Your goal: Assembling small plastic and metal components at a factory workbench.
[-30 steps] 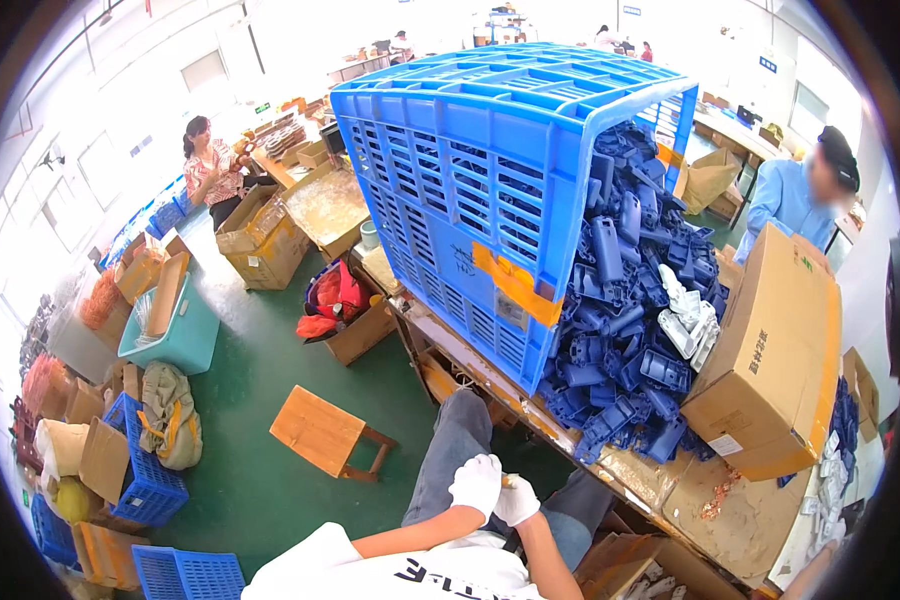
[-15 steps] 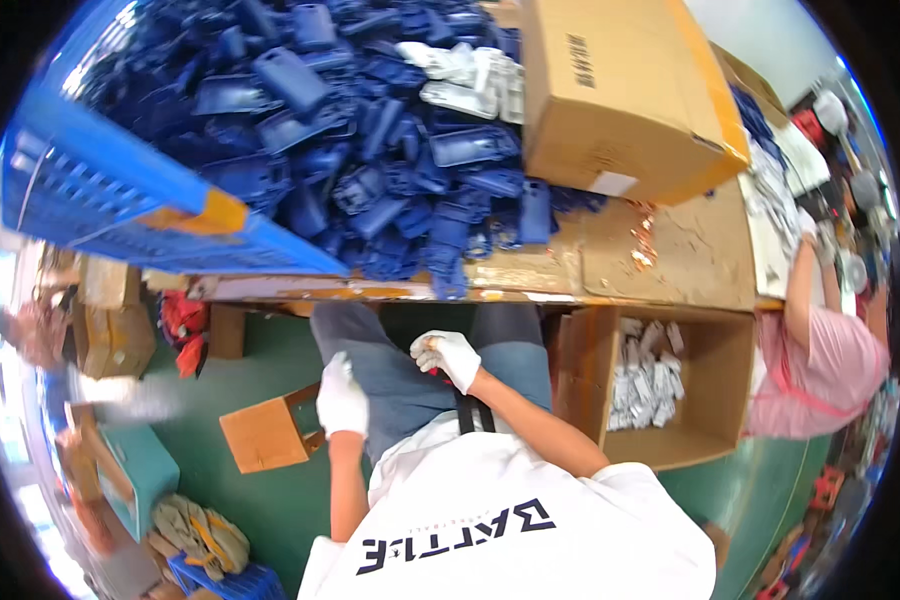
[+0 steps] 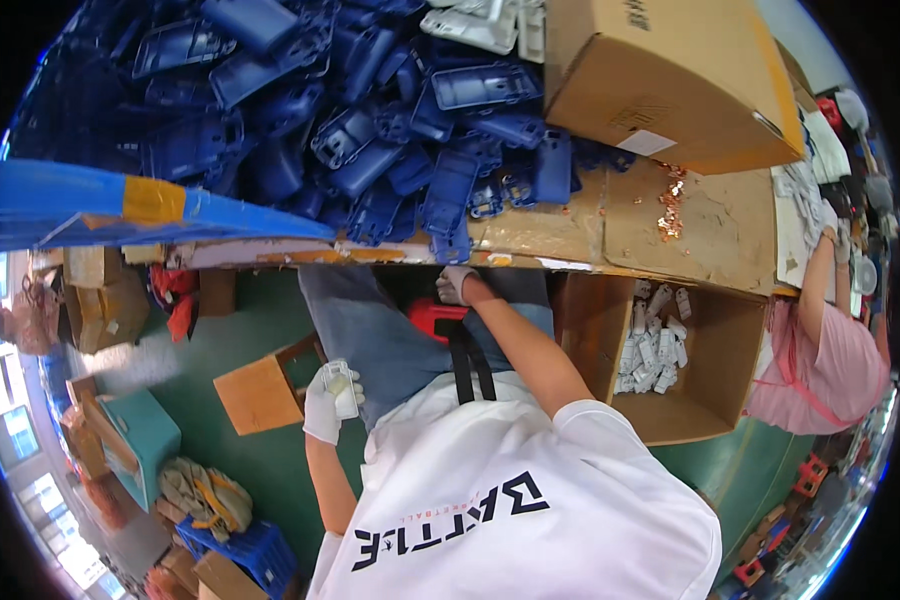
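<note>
Head view is showing the white-gloved left hand (image 3: 320,408) gripping a pale, glossy, roughly rectangular plastic shell (image 3: 342,386) beside the thigh, well apart from the front edge of the tabletop (image 3: 550,230). The right hand (image 3: 454,285) is curling near that edge, its contents impossible to tell. Hollow blue casings (image 3: 365,165) are spilling from a slatted crate (image 3: 60,192) to the front edge. Below, an open cardboard box (image 3: 722,368) is holding white parts (image 3: 654,350).

A small, pale, roughly rectangular plastic shell (image 3: 342,389) with a raised rim lies in the left hand (image 3: 326,402), its rimmed face turned upward.
</note>
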`<state>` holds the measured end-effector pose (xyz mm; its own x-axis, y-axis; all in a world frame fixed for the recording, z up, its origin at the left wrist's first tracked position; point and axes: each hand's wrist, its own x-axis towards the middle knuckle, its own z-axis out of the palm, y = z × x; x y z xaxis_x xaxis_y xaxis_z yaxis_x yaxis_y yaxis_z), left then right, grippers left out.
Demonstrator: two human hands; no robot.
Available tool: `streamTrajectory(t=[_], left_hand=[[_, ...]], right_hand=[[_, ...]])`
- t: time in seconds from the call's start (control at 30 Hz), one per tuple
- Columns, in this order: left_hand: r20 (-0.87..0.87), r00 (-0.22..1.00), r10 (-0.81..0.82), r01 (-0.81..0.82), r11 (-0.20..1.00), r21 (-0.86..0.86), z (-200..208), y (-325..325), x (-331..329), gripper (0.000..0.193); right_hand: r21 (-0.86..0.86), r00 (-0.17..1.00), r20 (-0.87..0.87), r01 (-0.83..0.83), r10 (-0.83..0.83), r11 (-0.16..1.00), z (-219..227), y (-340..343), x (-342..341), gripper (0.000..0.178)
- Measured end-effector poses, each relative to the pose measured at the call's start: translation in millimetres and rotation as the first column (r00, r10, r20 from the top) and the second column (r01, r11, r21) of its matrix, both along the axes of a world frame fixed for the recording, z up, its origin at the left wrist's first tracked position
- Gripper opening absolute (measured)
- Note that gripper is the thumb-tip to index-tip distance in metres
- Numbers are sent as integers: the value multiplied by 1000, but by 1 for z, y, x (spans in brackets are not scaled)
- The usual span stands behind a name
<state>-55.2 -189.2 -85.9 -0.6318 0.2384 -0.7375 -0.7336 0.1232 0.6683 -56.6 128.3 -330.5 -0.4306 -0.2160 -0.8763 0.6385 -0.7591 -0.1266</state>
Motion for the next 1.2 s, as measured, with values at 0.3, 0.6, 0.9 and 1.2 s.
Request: streamTrajectory(t=[0.3, 0.6, 0.9, 1.2], left_hand=[[-39, 999, 5, -3, 998, 62, -1, 14, -7, 29], [118, 993, -14, -24, 950, 311, -16, 30, -18, 41], [-120, 866, -486, 499, 855, 139, 12, 111, -32, 41], [-152, 901, -407, 430, 884, 181, 27, 126, -16, 34]], right_hand=[[707, 933, -133, -147, 334, 692, 24, -2, 2, 37], [937, 347, -137, -258, 928, 234, 244, -3, 95, 37], [826, 990, -140, 120, 6, -551, 328, 161, 203, 28], [838, 994, 109, -106, -25, -535, 326, 200, 219, 26]])
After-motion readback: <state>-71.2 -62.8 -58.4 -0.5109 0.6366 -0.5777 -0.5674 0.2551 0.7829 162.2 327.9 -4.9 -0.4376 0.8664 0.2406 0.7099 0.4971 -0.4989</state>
